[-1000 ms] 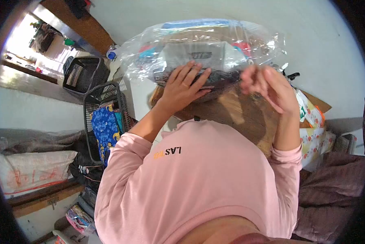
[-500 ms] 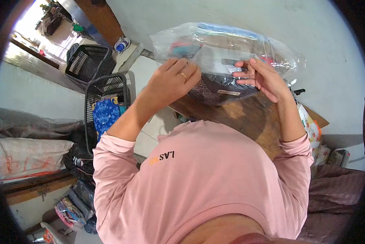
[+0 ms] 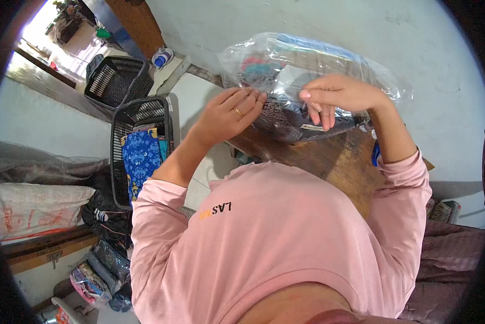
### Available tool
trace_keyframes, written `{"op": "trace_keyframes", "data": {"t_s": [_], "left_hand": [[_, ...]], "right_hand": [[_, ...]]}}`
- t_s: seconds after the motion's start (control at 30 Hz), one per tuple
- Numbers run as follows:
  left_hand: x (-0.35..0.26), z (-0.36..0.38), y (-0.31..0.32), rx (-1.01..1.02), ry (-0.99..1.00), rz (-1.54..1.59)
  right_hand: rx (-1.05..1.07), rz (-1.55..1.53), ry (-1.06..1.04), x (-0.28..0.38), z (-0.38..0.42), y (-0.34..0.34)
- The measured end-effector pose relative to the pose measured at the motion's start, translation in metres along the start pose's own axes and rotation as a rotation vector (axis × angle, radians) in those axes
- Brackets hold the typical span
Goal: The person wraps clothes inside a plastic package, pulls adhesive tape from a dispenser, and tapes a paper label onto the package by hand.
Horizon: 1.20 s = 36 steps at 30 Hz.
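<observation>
A large clear plastic bag (image 3: 385, 86) lies on the wooden table and leans toward the wall. Inside it is dark folded fabric (image 3: 285, 121) with a small pale label on its near edge, plus something white and some coloured pieces. My left hand (image 3: 229, 113), with a ring on one finger, has its fingers bent together at the bag's left edge; the fingertips are on the plastic and the thumb is hidden. Over the bag's right part is my right hand (image 3: 342, 97), thumb stretched out and fingers hanging apart from it, nothing visible held.
The wooden table (image 3: 329, 162) lies between my body and the wall. On the left, a black basket (image 3: 168, 116) holds blue patterned cloth (image 3: 140, 156), with another black basket (image 3: 145, 81) behind it. Brown fabric (image 3: 447, 264) is at the lower right.
My right hand has turned over, its thumb now pointing left and its fingers hanging down. The bag sits slightly further right in view. My left hand stays at its edge.
</observation>
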<state>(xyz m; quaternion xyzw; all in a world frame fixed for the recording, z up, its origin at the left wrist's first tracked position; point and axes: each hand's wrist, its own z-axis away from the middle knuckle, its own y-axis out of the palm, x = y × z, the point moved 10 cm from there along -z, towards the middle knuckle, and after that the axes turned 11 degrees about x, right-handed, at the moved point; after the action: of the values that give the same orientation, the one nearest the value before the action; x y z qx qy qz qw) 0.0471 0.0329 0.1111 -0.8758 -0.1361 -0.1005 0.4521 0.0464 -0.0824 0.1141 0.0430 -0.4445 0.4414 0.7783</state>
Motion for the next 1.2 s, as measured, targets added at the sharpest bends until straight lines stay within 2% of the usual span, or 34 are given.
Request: {"op": "trace_keyframes", "data": {"t_s": [0.03,0.33,0.63,0.73,0.83,0.93,1.0,1.03,1.07,1.1,1.17,1.2], "left_hand": [[0.000,0.002,0.000,-0.017,-0.003,-0.004],[0.003,0.006,-0.001,-0.058,-0.016,0.065],[-0.001,0.005,0.004,-0.053,-0.028,0.012],[0.000,0.006,0.005,-0.043,-0.029,0.005],[0.000,0.008,0.008,-0.033,-0.030,-0.015],[-0.001,0.008,0.008,-0.001,-0.041,-0.015],[0.003,0.006,0.005,0.033,-0.041,0.010],[0.017,0.007,-0.005,-0.041,-0.100,0.076],[0.036,0.010,-0.016,-0.114,-0.155,0.141],[0.054,0.012,-0.022,-0.188,-0.209,0.206],[0.130,0.036,-0.015,-0.489,-0.700,0.473],[0.153,0.031,-0.004,-0.520,-0.793,0.650]], "right_hand": [[0.065,0.067,0.045,0.000,-0.007,0.004],[0.108,0.271,0.198,-0.003,-0.023,0.001],[-0.068,0.329,0.294,-0.011,-0.023,-0.008],[-0.170,0.353,0.355,-0.016,-0.009,-0.015],[-0.253,0.372,0.285,-0.024,-0.004,-0.021],[-0.415,0.577,0.352,-0.033,0.023,-0.039],[-0.734,0.590,0.237,-0.021,0.053,-0.050],[-0.891,0.593,0.177,-0.013,0.070,-0.048],[-1.037,0.504,0.005,0.001,0.084,-0.039],[-1.133,0.612,-0.147,0.015,0.091,-0.025],[-1.192,0.873,-0.183,0.029,0.079,0.009],[-1.146,0.857,-0.113,0.019,0.059,0.021]]}}
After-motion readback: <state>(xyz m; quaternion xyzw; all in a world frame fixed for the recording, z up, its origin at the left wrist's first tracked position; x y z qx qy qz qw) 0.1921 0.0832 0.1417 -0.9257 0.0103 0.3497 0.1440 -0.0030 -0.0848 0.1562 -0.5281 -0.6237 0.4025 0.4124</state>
